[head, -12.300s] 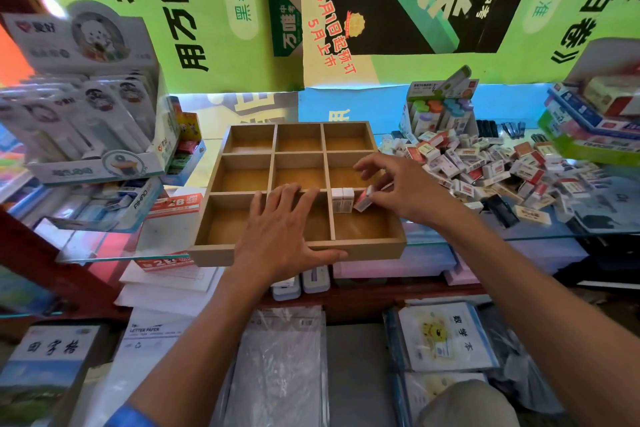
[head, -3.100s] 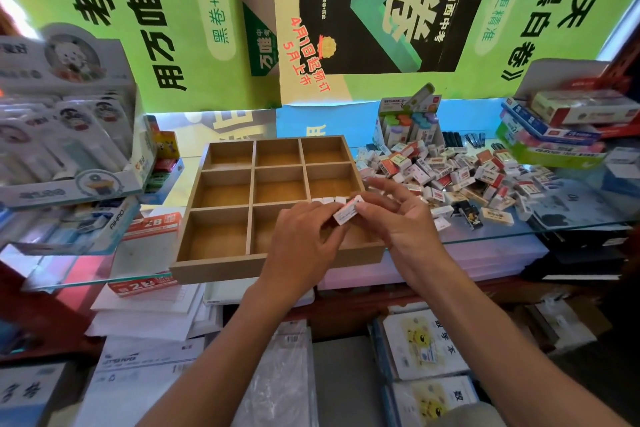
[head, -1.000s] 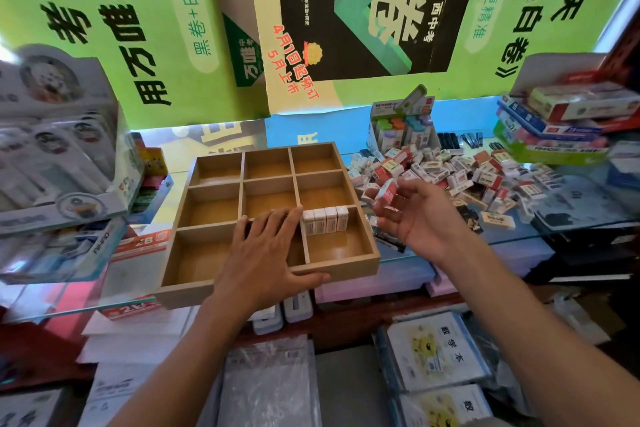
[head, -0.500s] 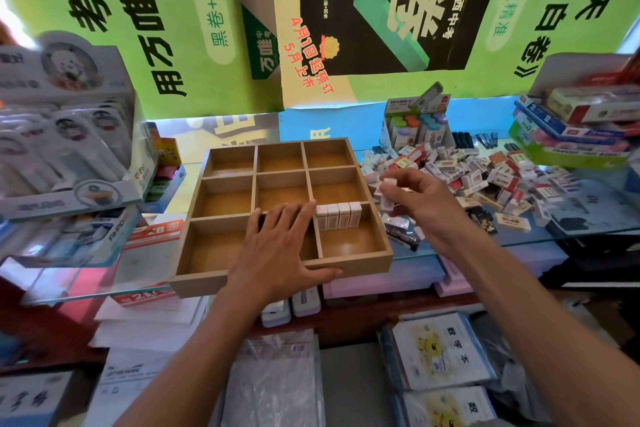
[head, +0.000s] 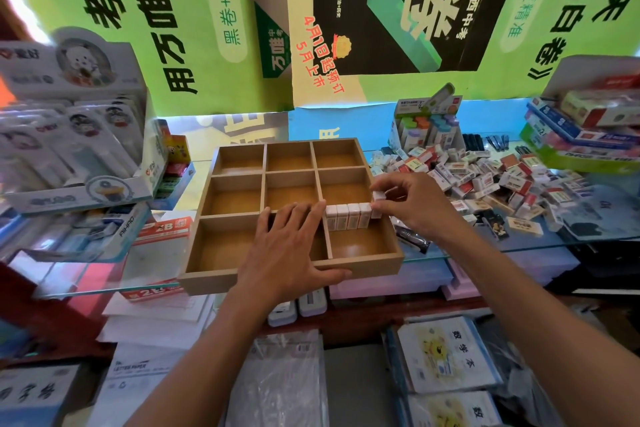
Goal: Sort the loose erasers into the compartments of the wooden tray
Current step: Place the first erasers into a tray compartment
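Observation:
A wooden tray (head: 367, 266) with nine compartments rests on a glass counter. Several white erasers (head: 347, 216) stand upright in a row along the back wall of its near right compartment. My right hand (head: 412, 204) pinches one more white eraser (head: 378, 196) at the right end of that row, just above the compartment. My left hand (head: 289, 253) lies flat, fingers spread, over the near middle compartment and the tray's front rim. A big heap of loose erasers (head: 485, 177) lies on the glass to the right of the tray.
A display box of coloured erasers (head: 427, 128) stands behind the heap. Stacked boxes (head: 585, 128) sit at far right, packaged stationery racks (head: 69, 135) at left. Black items (head: 412, 239) lie beside the tray's right wall. Notebooks and paper fill the shelf below.
My right hand came back from the heap with an eraser and now holds it at the right end of the row. My left hand stayed on the tray.

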Demonstrator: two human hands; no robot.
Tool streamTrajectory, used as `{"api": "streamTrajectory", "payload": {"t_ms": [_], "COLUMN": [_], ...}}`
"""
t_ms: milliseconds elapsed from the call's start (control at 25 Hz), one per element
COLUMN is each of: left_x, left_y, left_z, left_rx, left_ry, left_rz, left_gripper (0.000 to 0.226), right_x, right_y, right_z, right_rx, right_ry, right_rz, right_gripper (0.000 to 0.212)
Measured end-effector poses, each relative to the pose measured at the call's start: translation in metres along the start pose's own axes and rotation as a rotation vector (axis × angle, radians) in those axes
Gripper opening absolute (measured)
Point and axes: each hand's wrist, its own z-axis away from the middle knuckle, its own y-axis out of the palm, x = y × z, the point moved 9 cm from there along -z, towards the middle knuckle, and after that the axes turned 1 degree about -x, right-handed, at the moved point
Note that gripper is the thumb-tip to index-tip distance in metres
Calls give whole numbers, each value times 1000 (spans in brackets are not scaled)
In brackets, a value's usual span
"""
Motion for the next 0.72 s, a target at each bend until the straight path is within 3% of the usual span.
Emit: {"api": "streamTrajectory", "payload": {"t_ms": [160,280,360,480,560,640,720], "left_x": [0,0,0,0,0,0,0], "left_y": [2,0,-1,-2,-1,-2,-3], "left_z": [-1,-2,-1,-1,-2,-3,-1], "left_rx": [4,-7,-11,-20,-19,-32,-40], "left_ry": [3,10,15,15,17,20,24], "left_rz": [0,-4,-1,6,7,7,7], "left_gripper": [113,114,113,113,114,115,116], "right_x": [11,7,8,5,-12,-29,-39], "right_y": [13,14,6,-37,-68,-82,-75], "right_z": [-1,0,-3,-27,-53,-80,-104], "right_rx": [57,86,105,-123,-296,-333,-263], "right_ry": [-170,-112,-62,5,53,84,73], "right_rz": [380,367,214,29,168,340,500], "right_gripper": [21,32,37,20,17,21,22]}}
